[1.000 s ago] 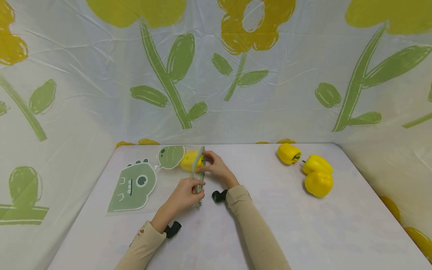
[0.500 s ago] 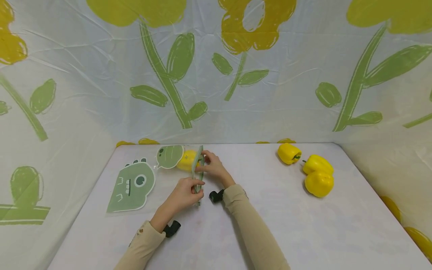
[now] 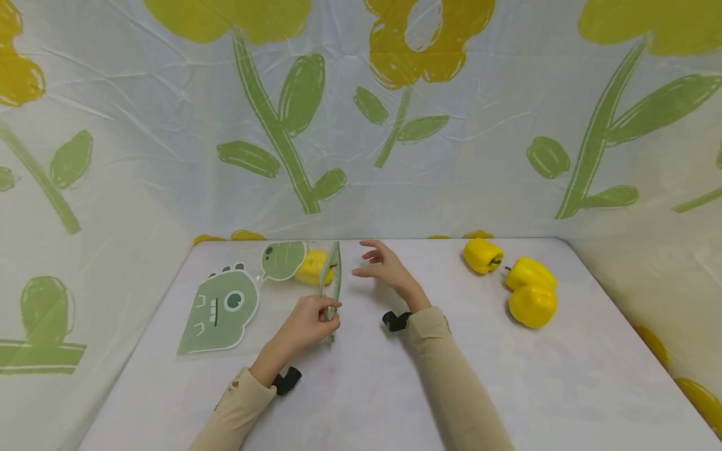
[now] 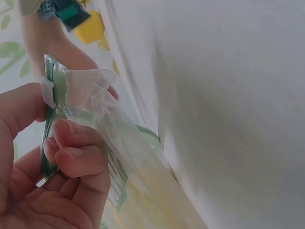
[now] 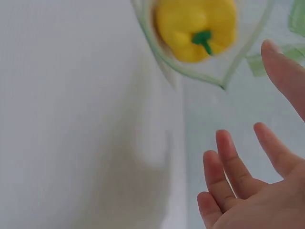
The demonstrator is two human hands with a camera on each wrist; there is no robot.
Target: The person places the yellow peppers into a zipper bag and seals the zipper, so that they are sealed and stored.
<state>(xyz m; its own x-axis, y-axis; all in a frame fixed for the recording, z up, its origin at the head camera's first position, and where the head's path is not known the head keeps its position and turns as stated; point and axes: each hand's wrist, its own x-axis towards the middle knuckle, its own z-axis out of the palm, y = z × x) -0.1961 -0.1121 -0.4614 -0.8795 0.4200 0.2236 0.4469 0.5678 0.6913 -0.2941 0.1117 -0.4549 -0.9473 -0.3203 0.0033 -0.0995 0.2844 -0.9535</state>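
Zip bag, its mouth pinched by the left hand, holds a yellow pepper toward the worktop's far left corner; the right hand hovers nearby, fingers spread; three loose peppers sit near the far right corner.

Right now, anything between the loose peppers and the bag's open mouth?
Yes: in the head view, the empty right hand hovers between the loose peppers and the bag. Nothing else visible stands there.

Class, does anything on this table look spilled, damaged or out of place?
Nothing stands out: one yellow pepper sits inside the bag the left hand pinches, three other peppers look whole, and no spill shows.
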